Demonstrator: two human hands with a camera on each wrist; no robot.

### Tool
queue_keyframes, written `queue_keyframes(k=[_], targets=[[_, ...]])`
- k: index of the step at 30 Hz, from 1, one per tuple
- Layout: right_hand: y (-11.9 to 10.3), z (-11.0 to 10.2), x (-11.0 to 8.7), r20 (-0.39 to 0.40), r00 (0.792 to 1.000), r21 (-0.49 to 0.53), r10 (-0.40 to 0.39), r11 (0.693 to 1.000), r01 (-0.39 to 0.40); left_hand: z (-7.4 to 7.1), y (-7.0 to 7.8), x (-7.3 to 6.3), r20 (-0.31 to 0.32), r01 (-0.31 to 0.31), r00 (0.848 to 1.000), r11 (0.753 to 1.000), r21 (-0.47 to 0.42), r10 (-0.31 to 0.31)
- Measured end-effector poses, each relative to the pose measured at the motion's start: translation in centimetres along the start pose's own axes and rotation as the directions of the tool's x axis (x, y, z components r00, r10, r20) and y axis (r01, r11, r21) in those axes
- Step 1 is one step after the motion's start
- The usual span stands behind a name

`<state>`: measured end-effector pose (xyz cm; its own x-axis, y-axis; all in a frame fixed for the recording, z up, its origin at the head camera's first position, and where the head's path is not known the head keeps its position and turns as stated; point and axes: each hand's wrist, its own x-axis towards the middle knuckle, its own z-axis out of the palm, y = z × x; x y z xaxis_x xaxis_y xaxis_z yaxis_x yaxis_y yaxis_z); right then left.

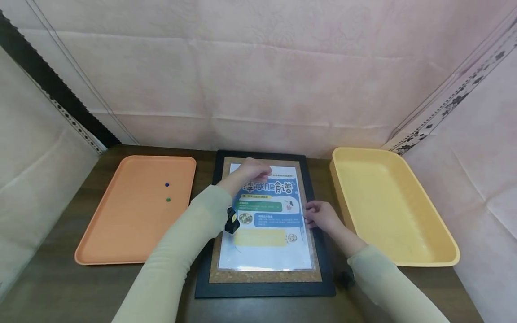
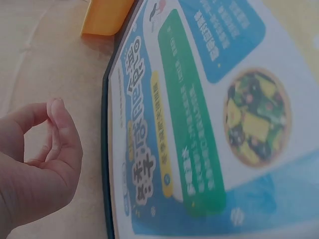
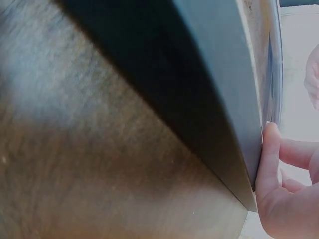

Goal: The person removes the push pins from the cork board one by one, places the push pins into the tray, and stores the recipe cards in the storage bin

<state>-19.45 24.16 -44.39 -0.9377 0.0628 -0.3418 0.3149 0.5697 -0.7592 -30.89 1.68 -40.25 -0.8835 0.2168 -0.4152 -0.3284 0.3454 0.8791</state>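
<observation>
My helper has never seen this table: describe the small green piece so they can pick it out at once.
On the dark brown table, find the black-framed cork board; to its left lies the orange tray. Right of the tray's middle is the small green piece, set apart from its only neighbour there, the small blue piece, by colour and by being nearer the camera.

Dark brown wood-grain table [image 1: 117,287], lower half of the head view. Directly on it: one shallow orange tray [image 1: 133,211] with rounded corners, left of frame; one black-framed rectangular cork board [image 1: 265,290], lower centre; one deeper yellow tray [image 1: 392,206], rounded corners, right.
</observation>
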Motion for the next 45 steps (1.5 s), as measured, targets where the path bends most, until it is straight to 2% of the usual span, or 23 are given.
queue_keyframes(k=[5,12,21,29,34,39,45], targets=[[0.1,0.0,-0.2,0.003,1.000,-0.004,0.000,1.000,0.000,-1.0,0.0,-1.0,0.034,0.019,0.999,1.000,-0.011,-0.018],[0.5,0.1,-0.1,0.002,1.000,-0.006,0.018,1.000,-0.018,-2.5,-1.3,-1.5,0.049,0.018,0.999,0.998,-0.058,-0.015],[0.5,0.1,-0.3,0.005,1.000,-0.007,0.016,1.000,-0.016,-5.1,-3.1,-2.1,0.014,0.018,1.000,0.999,-0.034,-0.018],[0.5,0.1,-0.3,0.010,1.000,-0.007,0.013,1.000,-0.013,-7.0,-4.0,-3.4,0.012,0.009,1.000,1.000,0.004,-0.009],[0.5,0.0,0.0,0.008,1.000,-0.012,0.007,1.000,-0.007,-8.5,-4.4,-4.0,0.006,-0.005,1.000,1.000,-0.021,0.005],[0.5,-0.1,0.1,0.009,1.000,-0.018,0.005,1.000,-0.005,-9.8,-4.7,-4.7,0.020,-0.033,0.999,0.999,-0.014,0.034],[0.2,0.0,0.0,0.007,1.000,-0.024,0.005,1.000,-0.005,-11.5,-5.6,-5.7,0.038,-0.052,0.998,0.998,0.043,0.051]])
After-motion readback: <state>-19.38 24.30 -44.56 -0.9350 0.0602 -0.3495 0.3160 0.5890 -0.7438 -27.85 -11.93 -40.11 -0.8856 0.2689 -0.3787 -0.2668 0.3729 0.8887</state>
